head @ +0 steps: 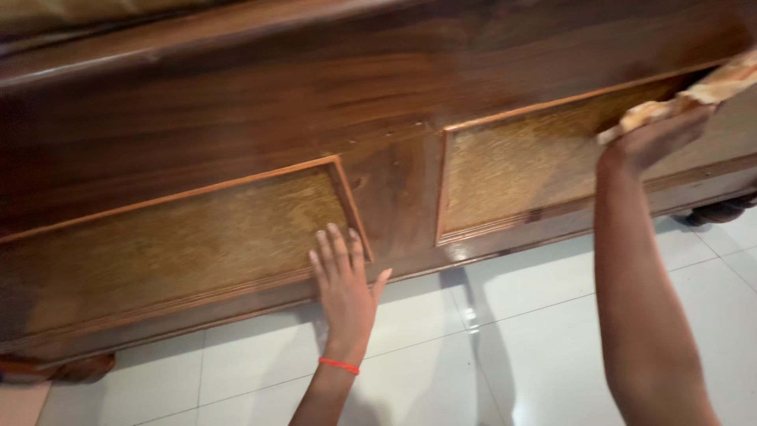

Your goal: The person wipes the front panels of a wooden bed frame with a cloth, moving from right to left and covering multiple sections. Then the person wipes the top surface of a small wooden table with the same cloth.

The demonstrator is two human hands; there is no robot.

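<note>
A dark polished wooden bed side board [315, 110] runs across the view, with two lighter inset panels. My left hand [344, 280], a red band on its wrist, lies flat with fingers spread on the lower right corner of the left panel [173, 244]. My right hand [658, 134] reaches up to the right panel [520, 166] and presses an orange-and-white cloth [702, 91] against its upper right corner.
White glossy floor tiles [489, 331] lie below the board. A carved wooden foot [71, 369] stands at the lower left, and another foot [721, 211] at the right edge.
</note>
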